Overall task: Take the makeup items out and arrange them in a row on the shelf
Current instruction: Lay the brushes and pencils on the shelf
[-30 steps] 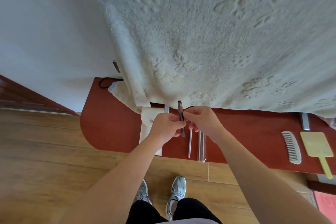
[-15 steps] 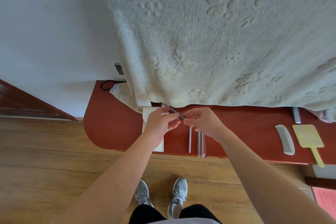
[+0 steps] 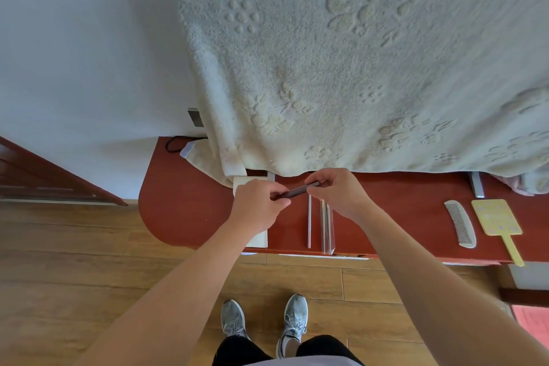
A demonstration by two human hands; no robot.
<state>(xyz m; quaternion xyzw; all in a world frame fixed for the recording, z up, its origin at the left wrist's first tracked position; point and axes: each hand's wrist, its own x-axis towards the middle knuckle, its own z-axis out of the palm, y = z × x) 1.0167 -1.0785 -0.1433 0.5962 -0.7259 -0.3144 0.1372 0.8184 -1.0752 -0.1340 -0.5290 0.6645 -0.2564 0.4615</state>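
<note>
Both hands [image 3: 258, 205] [image 3: 338, 192] pinch pencil [image 3: 294, 191] ends above shelf [image 3: 190, 217]; cap maybe slips, drops onto sticks [image 3: 323, 226].

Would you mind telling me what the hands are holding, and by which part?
A slim dark makeup pencil: the left hand pinches its left end, the right hand its right end.

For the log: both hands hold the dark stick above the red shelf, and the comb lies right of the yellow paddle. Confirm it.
One point is wrong: in the head view the comb lies left of the yellow paddle. The left hand and right hand do hold the dark stick above the red shelf.
</note>
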